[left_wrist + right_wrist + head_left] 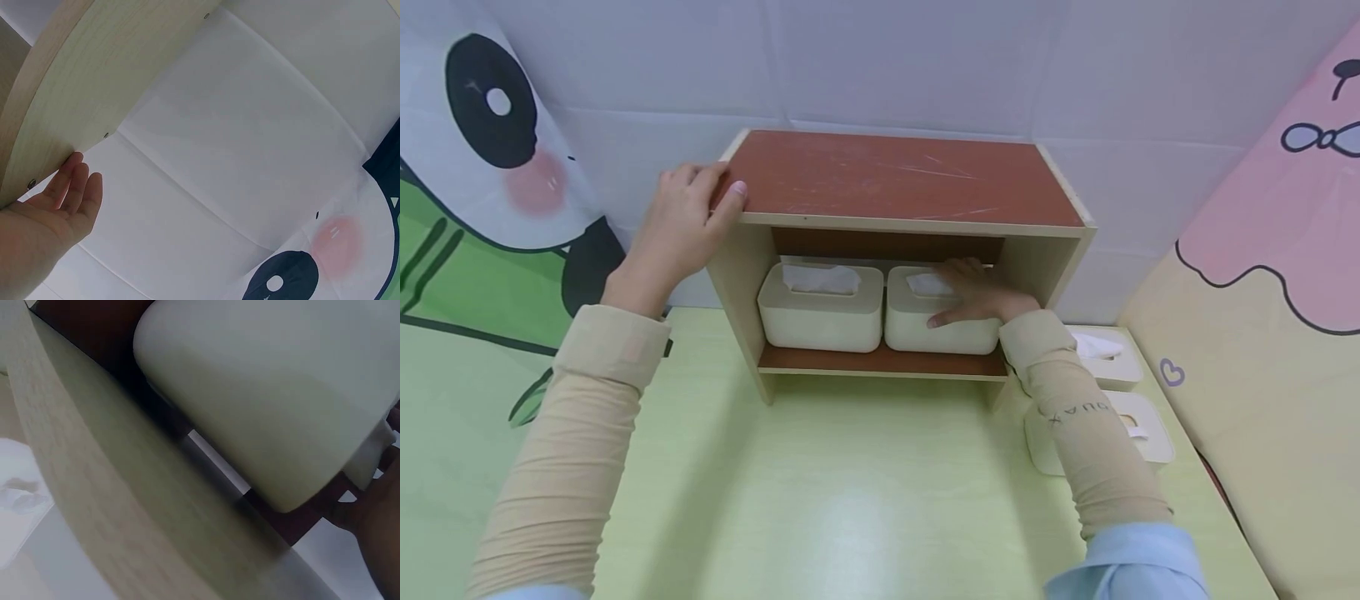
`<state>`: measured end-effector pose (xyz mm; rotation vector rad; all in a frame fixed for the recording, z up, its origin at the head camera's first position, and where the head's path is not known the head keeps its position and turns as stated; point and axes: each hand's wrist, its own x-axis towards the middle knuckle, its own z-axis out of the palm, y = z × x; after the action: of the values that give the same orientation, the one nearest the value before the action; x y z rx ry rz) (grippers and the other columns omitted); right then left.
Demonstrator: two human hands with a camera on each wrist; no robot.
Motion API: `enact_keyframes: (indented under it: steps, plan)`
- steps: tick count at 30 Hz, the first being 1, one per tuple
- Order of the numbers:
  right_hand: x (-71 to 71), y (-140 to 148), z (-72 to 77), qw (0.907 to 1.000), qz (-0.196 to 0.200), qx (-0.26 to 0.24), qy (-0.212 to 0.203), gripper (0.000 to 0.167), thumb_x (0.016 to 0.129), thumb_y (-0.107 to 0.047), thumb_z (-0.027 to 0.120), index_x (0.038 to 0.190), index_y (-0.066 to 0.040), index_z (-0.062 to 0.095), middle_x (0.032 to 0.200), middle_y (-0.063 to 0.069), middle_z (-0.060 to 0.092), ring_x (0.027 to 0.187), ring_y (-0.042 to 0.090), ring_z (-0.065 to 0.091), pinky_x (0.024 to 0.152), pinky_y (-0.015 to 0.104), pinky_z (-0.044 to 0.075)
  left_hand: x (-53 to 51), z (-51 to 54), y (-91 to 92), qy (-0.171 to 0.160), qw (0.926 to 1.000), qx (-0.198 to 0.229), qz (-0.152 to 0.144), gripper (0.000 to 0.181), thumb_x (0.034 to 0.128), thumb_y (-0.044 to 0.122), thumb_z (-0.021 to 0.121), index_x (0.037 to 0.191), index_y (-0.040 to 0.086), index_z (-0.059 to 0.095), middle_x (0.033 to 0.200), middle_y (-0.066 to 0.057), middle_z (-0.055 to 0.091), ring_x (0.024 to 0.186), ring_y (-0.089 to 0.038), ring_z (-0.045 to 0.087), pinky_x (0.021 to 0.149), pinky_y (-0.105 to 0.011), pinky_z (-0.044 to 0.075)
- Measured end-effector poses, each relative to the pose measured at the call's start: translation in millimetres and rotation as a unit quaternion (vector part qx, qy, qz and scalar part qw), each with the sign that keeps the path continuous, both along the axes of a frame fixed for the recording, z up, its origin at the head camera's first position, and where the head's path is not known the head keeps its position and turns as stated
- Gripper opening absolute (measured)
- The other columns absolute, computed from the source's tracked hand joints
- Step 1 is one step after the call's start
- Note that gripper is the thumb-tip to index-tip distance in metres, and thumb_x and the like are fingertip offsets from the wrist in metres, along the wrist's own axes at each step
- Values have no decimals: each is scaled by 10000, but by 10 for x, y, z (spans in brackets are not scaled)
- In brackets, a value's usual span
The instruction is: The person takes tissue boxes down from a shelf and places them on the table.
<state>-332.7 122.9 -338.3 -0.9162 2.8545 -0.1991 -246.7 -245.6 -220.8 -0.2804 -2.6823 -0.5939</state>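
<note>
A small wooden shelf (895, 179) with a red-brown top stands against the wall. Inside, two cream tissue boxes sit side by side, a left tissue box (820, 321) and a right tissue box (917, 321). My right hand (977, 292) grips the right one, thumb on its front and fingers over its top; some fingertips are hidden. In the right wrist view that tissue box (269, 394) is tilted by the camera angle, beside the shelf's side panel (125, 469). My left hand (681, 221) rests on the shelf's top left corner, its loosely bent fingers (75, 194) touching the panel edge.
Two more tissue boxes stand on the pale table (842, 475), right of the shelf: a rear tissue box (1108, 371) and a nearer tissue box (1150, 417), partly behind my right forearm. A cartoon-printed wall covering (910, 67) stands close behind.
</note>
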Motion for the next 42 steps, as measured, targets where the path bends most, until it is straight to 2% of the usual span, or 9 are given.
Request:
enact_keyframes:
  steps: [4,12,23,31,35,42]
  plan:
    - [-38,13,-15,9998,-130,59,-157,1041,667,-658,648,1470,-208,161,1505,115,185,1364,397,125,1013,651,178,2,2,1,-33,10000,-6,19,626,940,462,268,1417,60,317,1378,-245,359,1253,-415,282,995,-563,264]
    - [-64,72,-36,9975,-190,-174,-662,1092,660,-628,675,1478,-178,109,1524,140,100,1380,415,45,1053,629,91,10,6,7,3,10000,-44,14,629,942,463,266,1415,51,318,1367,-254,366,1236,-422,294,987,-564,268]
    - [-60,59,-8,9961,-379,51,-790,1088,664,-565,712,1480,-202,90,1533,112,82,1396,381,36,1073,602,85,-3,-14,15,21,10000,-43,27,627,942,463,269,1419,59,312,1370,-245,368,1237,-413,297,984,-561,272]
    - [-80,65,-26,9966,-399,76,-722,1089,647,-569,724,1477,-237,102,1533,97,85,1395,380,52,1063,621,78,1,-15,19,9,10000,1,26,623,943,456,272,1419,56,311,1370,-245,365,1242,-410,293,987,-564,273]
    - [-109,70,-68,9974,-342,58,-630,1078,649,-556,728,1475,-237,112,1527,106,100,1384,392,75,1055,626,105,-4,-19,19,35,10000,-42,27,623,944,455,270,1417,52,313,1363,-246,372,1238,-416,300,988,-564,274]
    - [-162,66,-102,9986,-325,233,-342,1078,622,-620,707,1467,-247,151,1517,90,147,1371,383,127,1047,609,159,-11,-20,17,44,10000,-43,15,628,945,458,266,1418,48,310,1361,-252,371,1244,-420,295,994,-563,264]
